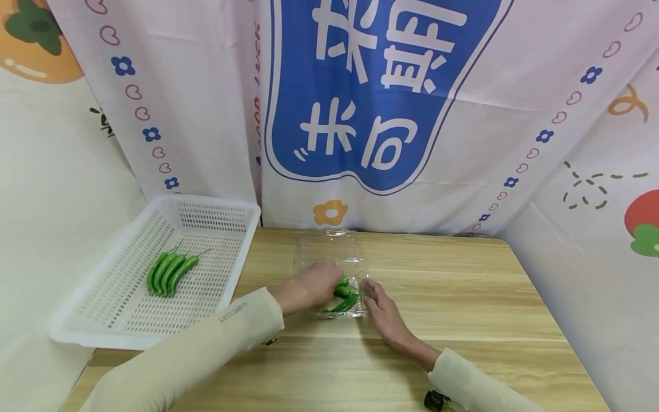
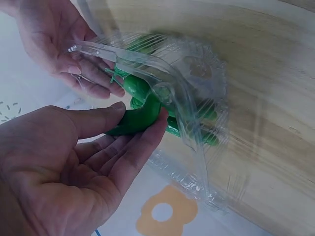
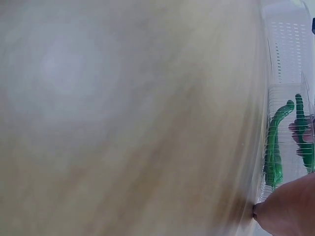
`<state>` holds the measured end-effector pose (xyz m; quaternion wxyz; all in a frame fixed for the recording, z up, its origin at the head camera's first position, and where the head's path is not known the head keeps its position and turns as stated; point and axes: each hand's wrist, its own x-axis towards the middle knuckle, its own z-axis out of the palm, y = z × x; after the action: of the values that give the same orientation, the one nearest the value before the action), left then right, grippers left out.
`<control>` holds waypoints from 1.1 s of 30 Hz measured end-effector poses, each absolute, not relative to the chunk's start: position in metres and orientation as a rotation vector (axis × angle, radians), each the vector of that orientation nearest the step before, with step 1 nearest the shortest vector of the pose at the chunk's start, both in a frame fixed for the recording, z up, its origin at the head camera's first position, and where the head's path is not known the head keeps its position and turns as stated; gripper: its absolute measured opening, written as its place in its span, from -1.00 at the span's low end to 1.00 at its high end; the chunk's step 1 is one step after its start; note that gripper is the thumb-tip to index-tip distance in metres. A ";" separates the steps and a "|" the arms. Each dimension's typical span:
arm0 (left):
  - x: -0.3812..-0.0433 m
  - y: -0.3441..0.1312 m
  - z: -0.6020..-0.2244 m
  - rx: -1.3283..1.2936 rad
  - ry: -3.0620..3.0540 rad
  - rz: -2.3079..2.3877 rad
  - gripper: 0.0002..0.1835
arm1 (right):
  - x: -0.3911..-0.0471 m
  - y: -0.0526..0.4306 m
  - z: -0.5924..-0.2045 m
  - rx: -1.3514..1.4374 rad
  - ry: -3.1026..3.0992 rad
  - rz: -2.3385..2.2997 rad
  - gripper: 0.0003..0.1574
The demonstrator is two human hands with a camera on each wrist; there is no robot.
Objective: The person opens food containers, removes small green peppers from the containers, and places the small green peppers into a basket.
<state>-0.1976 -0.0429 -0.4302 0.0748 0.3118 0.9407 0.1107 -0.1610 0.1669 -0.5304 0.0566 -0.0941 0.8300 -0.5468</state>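
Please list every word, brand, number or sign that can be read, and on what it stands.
"未来可期": white, on the blue panel of the back cloth.
"GOOD LUCK": red, sideways on the same cloth; first letter unclear.
Left sleeve: small print, too blurred to read.

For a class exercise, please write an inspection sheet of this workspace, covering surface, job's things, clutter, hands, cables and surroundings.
Surface: light-brown wood-grain table.
Job's things: curved, glossy green peppers in a clear plastic box, lid open; four similar peppers in a white perforated plastic basket.
Clutter: nothing seen.
Hands: left hand pinches a green pepper; right hand touches the box's right side.
Cables: nothing seen.
Surroundings: white cloth backdrop with a blue printed panel.
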 end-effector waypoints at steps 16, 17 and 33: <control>-0.193 -0.050 -0.415 0.840 2.835 0.326 -0.73 | -0.160 0.166 -0.529 -0.300 2.480 -1.691 -0.35; -0.193 -0.051 -0.414 0.833 2.832 0.332 -0.74 | -0.160 0.166 -0.529 -0.300 2.475 -1.693 -0.35; -0.190 -0.077 -0.398 0.808 2.891 0.351 -0.84 | -0.159 0.166 -0.526 -0.306 2.481 -1.696 -0.38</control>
<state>-0.1900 -0.0767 -0.3982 0.0595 0.2668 0.9549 0.1159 -0.1593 0.1657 -0.5262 0.0605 -0.1012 0.8198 -0.5603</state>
